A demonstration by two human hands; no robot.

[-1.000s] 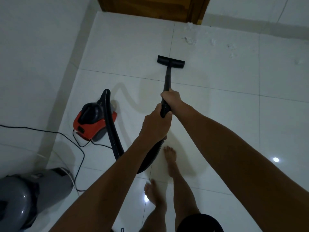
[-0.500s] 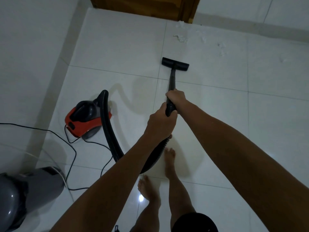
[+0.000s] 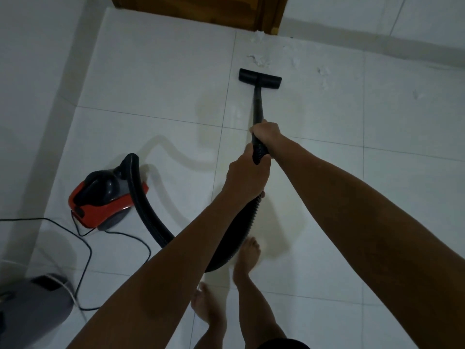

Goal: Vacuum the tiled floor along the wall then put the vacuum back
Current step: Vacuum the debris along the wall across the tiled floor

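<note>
Both hands (left hand [image 3: 245,176], right hand [image 3: 266,132]) grip the unlabelled black wand [image 3: 258,107].

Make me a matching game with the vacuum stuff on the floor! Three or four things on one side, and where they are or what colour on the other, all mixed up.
Things:
1. vacuum body
2. floor nozzle
3. white scraps
4. wand

Descriptions:
A. gripped by both hands
B. red and black, near the left wall
C. scattered on the tiles beside the far wall
D. black, wide, flat on the tile, just short of the scraps

Pairs: 1-B, 2-D, 3-C, 4-A
</note>
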